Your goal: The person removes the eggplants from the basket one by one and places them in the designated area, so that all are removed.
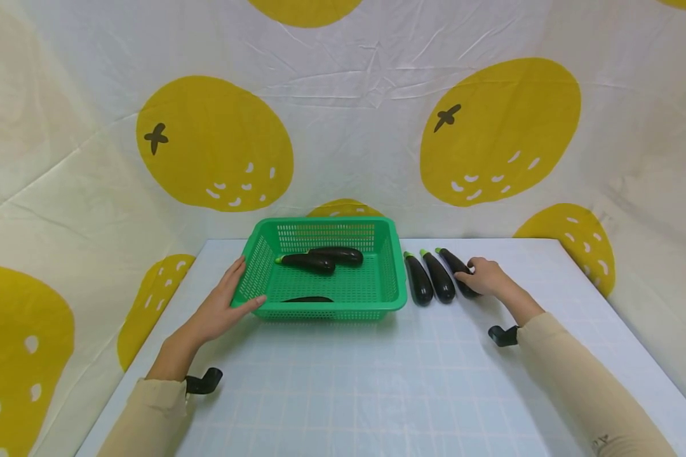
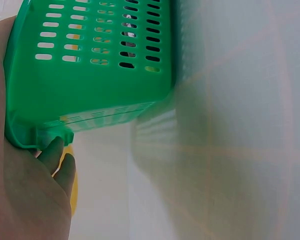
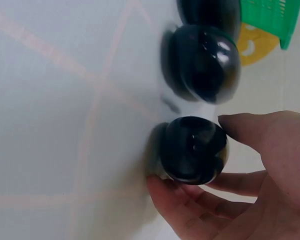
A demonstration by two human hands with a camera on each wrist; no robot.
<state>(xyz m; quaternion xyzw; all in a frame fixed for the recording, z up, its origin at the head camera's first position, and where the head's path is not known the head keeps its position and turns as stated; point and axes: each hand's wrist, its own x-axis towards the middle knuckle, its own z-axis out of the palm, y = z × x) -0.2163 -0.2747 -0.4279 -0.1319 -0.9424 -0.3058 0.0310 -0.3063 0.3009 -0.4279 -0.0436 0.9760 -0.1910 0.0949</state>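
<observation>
Sleeves (image 1: 591, 387), gridded tabletop (image 1: 343, 387) with eggplants (image 1: 441, 279), patterned backdrop (image 1: 349, 146)

Left hand (image 1: 220, 311), thumb (image 1: 254, 304) spread, placed left of frame centre; right hand (image 1: 487, 278), fingers (image 3: 179, 212) curved, placed right.

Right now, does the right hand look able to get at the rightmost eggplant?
Yes, it seems so: the right hand has its thumb and fingers around the rightmost eggplant, and the neighbouring eggplant lies apart, leaving the way free.
</observation>
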